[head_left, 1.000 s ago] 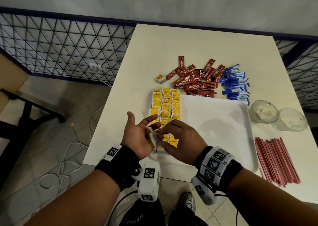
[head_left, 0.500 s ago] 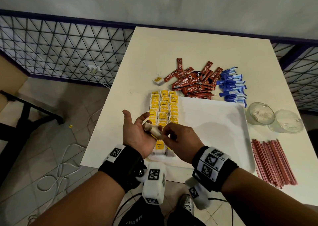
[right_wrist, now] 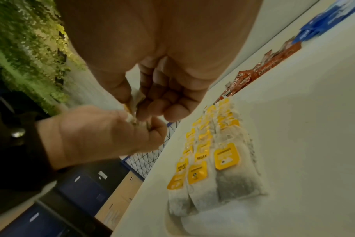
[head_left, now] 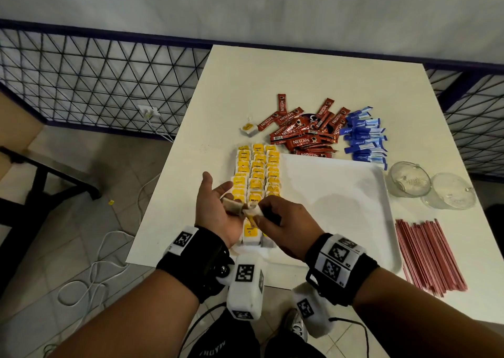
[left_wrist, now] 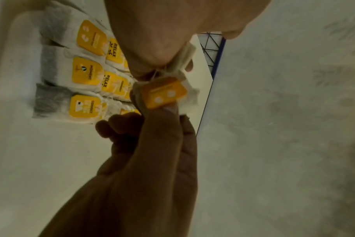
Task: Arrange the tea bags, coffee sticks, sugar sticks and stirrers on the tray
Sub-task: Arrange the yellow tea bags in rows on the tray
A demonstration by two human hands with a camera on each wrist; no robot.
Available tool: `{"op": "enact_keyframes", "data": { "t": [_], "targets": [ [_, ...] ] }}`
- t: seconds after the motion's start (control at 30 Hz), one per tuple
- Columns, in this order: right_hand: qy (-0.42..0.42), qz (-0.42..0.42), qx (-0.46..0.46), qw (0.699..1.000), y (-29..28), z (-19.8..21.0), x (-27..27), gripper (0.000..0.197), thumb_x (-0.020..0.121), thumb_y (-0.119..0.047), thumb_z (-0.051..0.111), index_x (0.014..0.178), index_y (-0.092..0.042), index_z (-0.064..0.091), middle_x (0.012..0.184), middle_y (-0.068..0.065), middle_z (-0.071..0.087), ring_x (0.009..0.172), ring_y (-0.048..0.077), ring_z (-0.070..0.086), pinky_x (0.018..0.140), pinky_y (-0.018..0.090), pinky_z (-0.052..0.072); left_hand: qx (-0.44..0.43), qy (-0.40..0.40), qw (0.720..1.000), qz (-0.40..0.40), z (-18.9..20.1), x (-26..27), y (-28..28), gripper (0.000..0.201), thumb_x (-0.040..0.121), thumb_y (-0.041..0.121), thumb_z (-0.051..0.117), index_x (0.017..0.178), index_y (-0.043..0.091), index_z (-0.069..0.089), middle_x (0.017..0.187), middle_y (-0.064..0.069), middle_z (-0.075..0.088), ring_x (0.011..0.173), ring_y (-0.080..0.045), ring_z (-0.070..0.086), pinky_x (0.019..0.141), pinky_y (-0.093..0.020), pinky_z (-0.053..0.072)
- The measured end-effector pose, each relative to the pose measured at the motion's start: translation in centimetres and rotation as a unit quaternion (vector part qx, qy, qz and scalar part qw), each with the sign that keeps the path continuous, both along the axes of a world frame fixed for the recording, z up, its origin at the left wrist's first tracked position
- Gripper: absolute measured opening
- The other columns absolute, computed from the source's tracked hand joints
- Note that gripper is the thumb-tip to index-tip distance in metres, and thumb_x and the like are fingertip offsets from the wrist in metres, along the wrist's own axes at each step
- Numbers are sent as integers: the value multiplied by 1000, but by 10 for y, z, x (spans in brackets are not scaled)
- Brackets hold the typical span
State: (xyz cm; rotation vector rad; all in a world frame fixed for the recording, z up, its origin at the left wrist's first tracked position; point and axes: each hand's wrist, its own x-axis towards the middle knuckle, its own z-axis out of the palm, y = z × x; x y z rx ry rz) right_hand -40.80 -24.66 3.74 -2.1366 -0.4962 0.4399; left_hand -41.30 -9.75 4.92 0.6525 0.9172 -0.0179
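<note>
Above the near left part of the white tray [head_left: 341, 207], my left hand [head_left: 227, 203] lies palm up, its fingers curled round a small bunch of tea bags [head_left: 231, 207]. My right hand [head_left: 258, 215] pinches one tea bag [head_left: 252, 211] at that bunch. Its yellow tag [left_wrist: 164, 94] shows in the left wrist view, under the right hand's thumb. Three rows of yellow-tagged tea bags [head_left: 256, 172] lie along the tray's left side. Red coffee sticks [head_left: 302, 136], blue sugar sticks [head_left: 364, 139] and red stirrers [head_left: 428, 256] lie on the table off the tray.
One loose tea bag [head_left: 248, 129] lies on the table beyond the tray. Two glass bowls [head_left: 409, 179] stand right of the tray. The table's left edge [head_left: 163, 172] drops to a floor with cables. A wire-mesh railing [head_left: 95, 79] runs behind.
Both hands have risen slightly and moved away from me over the tea bag rows. The right hand's fingers have drawn one tea bag partly out of the bunch in the left palm.
</note>
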Motion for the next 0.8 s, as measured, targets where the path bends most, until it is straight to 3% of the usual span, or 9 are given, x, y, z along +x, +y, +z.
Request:
{"op": "enact_keyframes", "data": {
  "t": [0.1, 0.17, 0.27, 0.4, 0.47, 0.53, 0.63, 0.7, 0.8],
  "targets": [
    [43, -58, 56, 996, -4, 0, 3, 11, 88, -29, 61, 84, -31, 51, 69, 1, 60, 63, 19, 57, 67, 33, 49, 95, 11, 993, -64, -8, -3, 8, 37, 93, 45, 56, 93, 9, 59, 68, 1, 35, 52, -14, 30, 51, -28, 32],
    [73, -81, 94, 990, -6, 4, 6, 6, 91, -23, 60, 88, -22, 55, 70, 8, 61, 63, 21, 58, 65, 33, 50, 138, -46, 974, -176, -10, -11, 12, 24, 88, 34, 66, 93, 10, 62, 66, 1, 42, 51, -14, 32, 51, -28, 31],
    [87, -92, 130, 983, -7, 7, 9, 15, 93, -22, 58, 93, -7, 54, 66, 5, 60, 57, 13, 56, 61, 27, 49, 269, -148, 897, -319, -8, -23, 9, 5, 83, 16, 72, 83, 20, 69, 75, -2, 56, 54, -16, 39, 53, -28, 34],
    [83, -109, 114, 984, -7, 1, 9, 10, 92, -24, 60, 92, -14, 57, 70, -1, 61, 59, 13, 56, 62, 32, 50, 457, -179, 810, -320, -5, -22, 9, 19, 82, 14, 75, 73, 26, 64, 68, 11, 57, 55, -10, 46, 58, -25, 40],
    [53, -140, 98, 984, -11, -1, 10, 12, 85, -28, 63, 96, -27, 57, 87, -11, 63, 66, 12, 57, 66, 32, 51, 591, -215, 695, -348, 2, -18, 14, 19, 81, 19, 76, 74, 27, 61, 76, 11, 57, 57, -4, 48, 61, -17, 40],
    [17, -141, 97, 985, -17, 0, 11, 31, 76, -31, 61, 106, -36, 54, 105, -18, 56, 72, 5, 54, 68, 19, 48, 679, -244, 570, -393, 15, -14, 20, 9, 82, 23, 75, 78, 22, 67, 84, 11, 55, 64, 5, 51, 62, -6, 32],
    [-65, -72, 77, 992, -16, 6, 11, 27, 78, -29, 69, 103, -36, 61, 105, -18, 53, 77, 1, 52, 64, 10, 40, 704, -252, 481, -458, 26, -6, 25, 8, 84, 22, 71, 89, 16, 72, 93, 3, 57, 78, -3, 53, 69, -15, 34],
    [-78, -62, 68, 993, -12, 9, 11, 10, 83, -26, 71, 85, -33, 65, 93, -15, 56, 71, -1, 51, 62, 9, 37, 694, -257, 491, -460, 27, -4, 25, 6, 82, 21, 73, 87, 17, 71, 90, 6, 56, 75, 0, 51, 68, -12, 34],
    [-5, -73, 76, 994, -9, 8, 12, 20, 87, -25, 67, 75, -40, 61, 77, -14, 61, 66, 8, 51, 63, 20, 42, 643, -219, 585, -443, 18, -7, 26, 10, 79, 26, 76, 80, 23, 67, 81, 10, 57, 64, 5, 51, 59, -8, 34]
  ]
}}
